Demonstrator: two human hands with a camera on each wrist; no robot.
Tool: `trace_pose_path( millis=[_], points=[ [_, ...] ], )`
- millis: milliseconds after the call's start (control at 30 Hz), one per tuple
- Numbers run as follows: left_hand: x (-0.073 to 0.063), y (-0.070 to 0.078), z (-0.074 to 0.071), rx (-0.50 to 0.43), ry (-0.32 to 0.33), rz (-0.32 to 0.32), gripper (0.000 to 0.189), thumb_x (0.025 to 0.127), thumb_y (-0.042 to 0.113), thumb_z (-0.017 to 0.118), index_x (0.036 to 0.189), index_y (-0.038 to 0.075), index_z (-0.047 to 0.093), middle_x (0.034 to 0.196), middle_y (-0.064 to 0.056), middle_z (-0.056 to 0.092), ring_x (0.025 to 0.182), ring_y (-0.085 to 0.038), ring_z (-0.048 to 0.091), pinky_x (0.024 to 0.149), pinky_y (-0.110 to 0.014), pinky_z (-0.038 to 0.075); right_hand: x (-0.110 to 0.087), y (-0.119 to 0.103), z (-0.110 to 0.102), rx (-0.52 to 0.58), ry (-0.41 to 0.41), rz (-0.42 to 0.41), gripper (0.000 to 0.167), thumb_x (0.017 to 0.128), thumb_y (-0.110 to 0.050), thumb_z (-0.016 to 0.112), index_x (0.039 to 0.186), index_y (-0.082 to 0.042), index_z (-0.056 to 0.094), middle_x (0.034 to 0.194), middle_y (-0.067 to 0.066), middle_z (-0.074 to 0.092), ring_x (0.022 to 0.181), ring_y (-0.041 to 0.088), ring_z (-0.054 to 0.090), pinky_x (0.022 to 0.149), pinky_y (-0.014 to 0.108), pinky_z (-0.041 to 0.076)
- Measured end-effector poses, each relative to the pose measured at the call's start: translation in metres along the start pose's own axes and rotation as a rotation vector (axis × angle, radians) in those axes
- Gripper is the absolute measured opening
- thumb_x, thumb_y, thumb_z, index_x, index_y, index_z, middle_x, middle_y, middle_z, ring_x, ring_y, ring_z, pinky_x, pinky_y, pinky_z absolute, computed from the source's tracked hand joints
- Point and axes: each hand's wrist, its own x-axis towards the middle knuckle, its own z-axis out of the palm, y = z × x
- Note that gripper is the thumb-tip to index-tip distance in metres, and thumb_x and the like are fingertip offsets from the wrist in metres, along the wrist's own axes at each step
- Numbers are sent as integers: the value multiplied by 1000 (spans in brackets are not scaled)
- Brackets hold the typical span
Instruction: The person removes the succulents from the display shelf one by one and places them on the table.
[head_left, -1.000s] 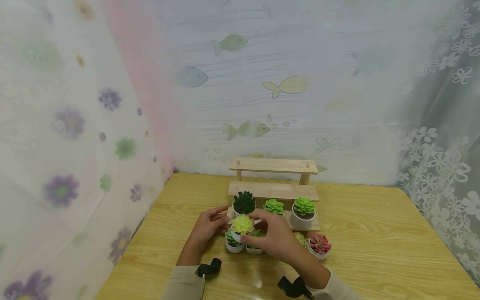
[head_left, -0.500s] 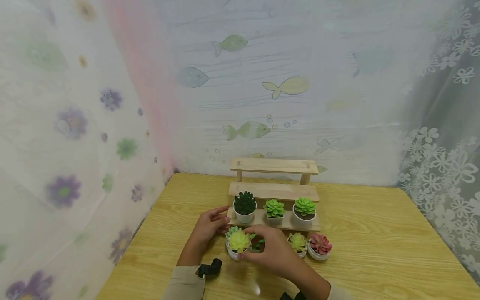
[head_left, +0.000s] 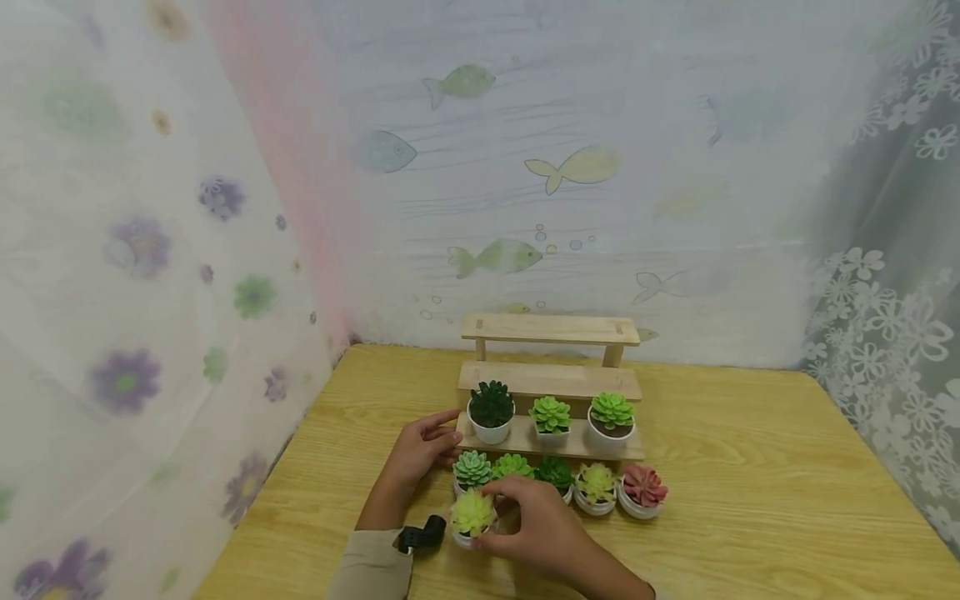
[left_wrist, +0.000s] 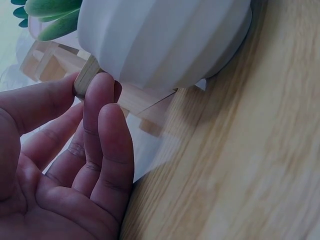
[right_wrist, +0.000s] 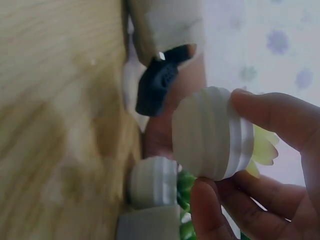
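Yellow succulent [head_left: 473, 512] is now farther from the wooden stand [head_left: 551, 379], so it's unshelved; right hand [head_left: 542, 523] has it pinched, left hand [head_left: 417, 452] pinches the stand.

The right grip [right_wrist: 280, 192] pinches a white ridged pot [right_wrist: 212, 135] at centre right, thumb [right_wrist: 272, 110] above and fingers [right_wrist: 207, 207] below, its base facing left, yellow petals [right_wrist: 265, 150] showing at its right side. The wooden tabletop [right_wrist: 60, 100] fills the left, bearing two pale pots [right_wrist: 152, 182] with green leaves [right_wrist: 185, 190] at lower middle. A black device [right_wrist: 157, 85] sits beside a light sleeve [right_wrist: 172, 22] at upper middle, and pale flowered cloth [right_wrist: 277, 42] hangs at upper right.
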Motion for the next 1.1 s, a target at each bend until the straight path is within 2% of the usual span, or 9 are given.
trace_pose_path(
  millis=[100, 367, 533, 800, 967, 1100],
  points=[
    [0, 0, 0, -2, -5, -3, 51, 97, 9, 73, 145, 5, 59, 115, -17, 76, 77, -14, 74, 67, -28, 62, -1, 1, 4, -10, -23, -18, 51, 83, -43, 87, 125, -17, 73, 113, -6, 71, 92, 1, 67, 77, 25, 59],
    [0, -1, 0, -9, -6, 0, 51, 97, 8, 72, 146, 4, 59, 109, -12, 77, 76, -13, 74, 67, -28, 62, -1, 6, 13, -13, -72, -23, 52, 83, -36, 88, 127, -14, 72, 119, -1, 72, 91, -1, 67, 77, 23, 59],
    [0, -1, 0, -7, -6, 2, 50, 97, 8, 72, 146, 5, 59, 109, -12, 77, 77, -13, 74, 67, -28, 62, 0, 11, 18, -36, -78, -23, 50, 83, -36, 88, 125, -12, 72, 115, -2, 73, 88, -2, 68, 74, 20, 58],
    [0, -2, 0, -1, -11, -4, 51, 97, 11, 74, 146, 7, 60, 113, -14, 76, 79, -15, 74, 69, -29, 63, 1, 17, 23, -138, -61, 33, 53, 82, -44, 88, 124, -14, 74, 110, -7, 75, 89, -2, 66, 74, 21, 55],
    [-1, -1, 0, -10, -12, -1, 52, 97, 10, 74, 147, 6, 59, 115, -15, 75, 79, -15, 74, 69, -28, 62, 2, 16, 23, -130, -55, 86, 50, 81, -41, 89, 120, -12, 76, 97, -10, 76, 81, -3, 66, 67, 21, 54],
    [-1, -1, 0, -7, -11, 6, 52, 97, 10, 73, 147, 7, 59, 115, -16, 75, 80, -15, 74, 69, -28, 62, 3, 17, 23, -129, -34, 90, 48, 80, -39, 89, 116, -11, 77, 94, -9, 76, 79, -2, 68, 66, 20, 55]
  ],
)
